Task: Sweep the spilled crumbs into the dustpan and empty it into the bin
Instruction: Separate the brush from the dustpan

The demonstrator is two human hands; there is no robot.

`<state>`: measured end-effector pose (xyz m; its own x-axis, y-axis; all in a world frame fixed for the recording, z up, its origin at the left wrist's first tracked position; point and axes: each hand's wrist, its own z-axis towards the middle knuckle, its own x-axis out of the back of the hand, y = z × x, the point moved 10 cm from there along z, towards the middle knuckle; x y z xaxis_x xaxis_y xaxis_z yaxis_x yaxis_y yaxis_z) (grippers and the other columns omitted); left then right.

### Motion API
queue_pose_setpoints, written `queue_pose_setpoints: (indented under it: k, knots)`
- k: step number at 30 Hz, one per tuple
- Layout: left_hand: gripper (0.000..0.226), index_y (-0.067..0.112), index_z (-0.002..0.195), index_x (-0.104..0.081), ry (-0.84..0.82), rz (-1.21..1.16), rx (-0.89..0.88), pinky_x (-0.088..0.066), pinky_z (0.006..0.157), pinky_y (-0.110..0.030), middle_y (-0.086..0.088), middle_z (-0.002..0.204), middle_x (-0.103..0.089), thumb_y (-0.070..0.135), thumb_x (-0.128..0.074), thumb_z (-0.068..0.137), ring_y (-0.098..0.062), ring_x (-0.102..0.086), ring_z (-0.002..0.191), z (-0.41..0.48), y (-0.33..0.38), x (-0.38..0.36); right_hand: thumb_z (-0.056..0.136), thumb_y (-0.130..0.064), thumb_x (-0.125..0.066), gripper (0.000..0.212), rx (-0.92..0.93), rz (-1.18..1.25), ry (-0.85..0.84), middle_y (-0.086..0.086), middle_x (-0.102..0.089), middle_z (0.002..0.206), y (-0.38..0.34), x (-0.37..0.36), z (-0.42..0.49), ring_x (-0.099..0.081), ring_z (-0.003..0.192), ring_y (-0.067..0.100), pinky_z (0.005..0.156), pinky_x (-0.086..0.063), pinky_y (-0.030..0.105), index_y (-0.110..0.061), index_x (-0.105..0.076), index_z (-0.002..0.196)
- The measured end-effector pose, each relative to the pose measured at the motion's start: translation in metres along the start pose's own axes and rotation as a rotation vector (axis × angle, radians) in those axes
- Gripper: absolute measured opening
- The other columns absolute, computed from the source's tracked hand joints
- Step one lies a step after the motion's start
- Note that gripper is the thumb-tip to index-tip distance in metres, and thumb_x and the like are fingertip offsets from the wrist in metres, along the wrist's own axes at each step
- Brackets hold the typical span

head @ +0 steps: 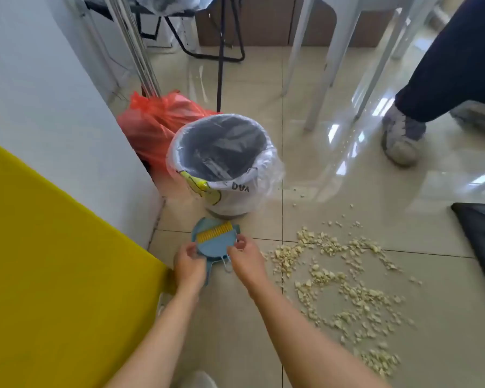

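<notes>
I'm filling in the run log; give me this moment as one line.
hands: both on blue dustpan-brush set | crumbs: unswept, floor | bin: beyond set

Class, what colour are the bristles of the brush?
Yellow, on the blue brush; seen in the head view, the only one.

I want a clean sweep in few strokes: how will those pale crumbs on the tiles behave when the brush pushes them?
The crumbs are small, loose, irregular chunks, so they should slide rather than roll far. The floor looks glossy, so a hard stroke may scatter them. They look light and possibly brittle; some may break smaller.
</notes>
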<state>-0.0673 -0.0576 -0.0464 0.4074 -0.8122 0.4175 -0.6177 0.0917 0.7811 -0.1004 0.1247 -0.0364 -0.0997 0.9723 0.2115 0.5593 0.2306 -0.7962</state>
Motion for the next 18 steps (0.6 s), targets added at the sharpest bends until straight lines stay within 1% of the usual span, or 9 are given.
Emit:
queue_pose_setpoints:
  k: [1, 3, 5, 7, 9, 10, 12, 15, 18]
  knots:
    - [0.042, 0.003, 0.126, -0.056, -0.027, 0.125, 0.016, -0.052, 0.096, -0.044, -0.019, 0.127, -0.061, 0.003, -0.068, 0.086, -0.039, -0.058, 0.119, 0.002, -0.008, -0.004, 0.091, -0.019, -0.059, 0.040, -0.041, -0.133, 0.006, 0.013, -0.066, 0.127, 0.008, -0.007, 0.006, -0.065, 0.112, 0.028, 0.094, -0.055, 0.042, -0.010, -0.054, 0.129]
    - [0.057, 0.000, 0.134, -0.048, -0.087, 0.317, 0.032, -0.050, 0.096, -0.045, -0.024, 0.136, -0.050, 0.014, -0.074, 0.085, -0.042, -0.051, 0.124, 0.004, -0.018, -0.010, 0.092, -0.029, -0.059, 0.042, -0.129, -0.295, 0.047, 0.015, -0.063, 0.128, 0.017, -0.013, 0.013, -0.062, 0.116, 0.034, 0.093, -0.052, 0.042, -0.007, -0.047, 0.127]
    - [0.066, -0.001, 0.142, -0.041, -0.173, 0.429, 0.047, -0.046, 0.093, -0.042, -0.022, 0.143, -0.045, 0.017, -0.073, 0.086, -0.040, -0.048, 0.129, 0.002, -0.027, -0.020, 0.095, -0.038, -0.059, 0.051, -0.192, -0.286, 0.037, 0.016, -0.061, 0.129, 0.029, -0.021, 0.021, -0.059, 0.119, 0.035, 0.090, -0.048, 0.038, -0.004, -0.043, 0.129]
    - [0.069, 0.000, 0.146, -0.037, -0.199, 0.457, 0.083, -0.047, 0.092, -0.040, -0.021, 0.146, -0.043, 0.014, -0.071, 0.087, -0.040, -0.049, 0.129, 0.007, -0.038, -0.023, 0.093, -0.047, -0.061, 0.053, -0.195, -0.271, 0.011, 0.015, -0.066, 0.117, 0.038, -0.028, 0.030, -0.067, 0.104, 0.032, 0.077, -0.052, 0.028, -0.003, -0.051, 0.120]
    - [0.068, 0.001, 0.143, -0.040, -0.201, 0.487, 0.064, -0.049, 0.093, -0.041, -0.020, 0.143, -0.047, 0.011, -0.072, 0.085, -0.039, -0.052, 0.125, 0.010, -0.042, -0.024, 0.092, -0.051, -0.062, 0.043, -0.177, -0.258, -0.007, 0.013, -0.071, 0.091, 0.042, -0.028, 0.036, -0.068, 0.067, 0.023, 0.051, -0.051, 0.016, -0.008, -0.060, 0.091]
    - [0.067, 0.003, 0.141, -0.043, -0.202, 0.521, 0.045, -0.050, 0.094, -0.041, -0.019, 0.140, -0.049, 0.013, -0.075, 0.083, -0.037, -0.054, 0.124, 0.013, -0.042, -0.023, 0.093, -0.051, -0.062, 0.044, -0.174, -0.270, -0.019, 0.011, -0.070, 0.080, 0.045, -0.028, 0.039, -0.064, 0.056, 0.020, 0.044, -0.047, 0.017, -0.010, -0.060, 0.079]
    - [0.063, 0.006, 0.133, -0.049, -0.189, 0.630, -0.010, -0.054, 0.093, -0.041, -0.015, 0.132, -0.056, 0.022, -0.080, 0.079, -0.034, -0.057, 0.119, 0.013, -0.035, -0.022, 0.092, -0.048, -0.064, 0.044, -0.154, -0.297, -0.054, 0.008, -0.066, 0.069, 0.048, -0.026, 0.044, -0.061, 0.051, 0.018, 0.046, -0.045, 0.022, -0.011, -0.060, 0.070]
    - [0.041, 0.011, 0.112, -0.055, -0.208, 0.681, -0.080, -0.056, 0.081, -0.037, -0.011, 0.114, -0.068, 0.032, -0.076, 0.084, -0.033, -0.066, 0.105, 0.017, -0.027, -0.027, 0.097, -0.038, -0.059, 0.034, -0.075, -0.255, -0.177, 0.004, -0.060, 0.061, 0.033, -0.029, 0.039, -0.053, 0.042, 0.011, 0.044, -0.041, 0.022, -0.013, -0.058, 0.073]
    - [0.028, 0.011, 0.117, -0.059, -0.271, 0.687, -0.084, -0.054, 0.084, -0.036, -0.014, 0.117, -0.072, 0.028, -0.062, 0.096, -0.034, -0.068, 0.106, 0.021, -0.029, -0.038, 0.100, -0.029, -0.052, 0.032, 0.039, -0.201, -0.266, 0.006, -0.064, 0.059, 0.000, -0.011, 0.022, -0.056, 0.041, 0.013, 0.047, -0.042, 0.026, -0.017, -0.056, 0.071]
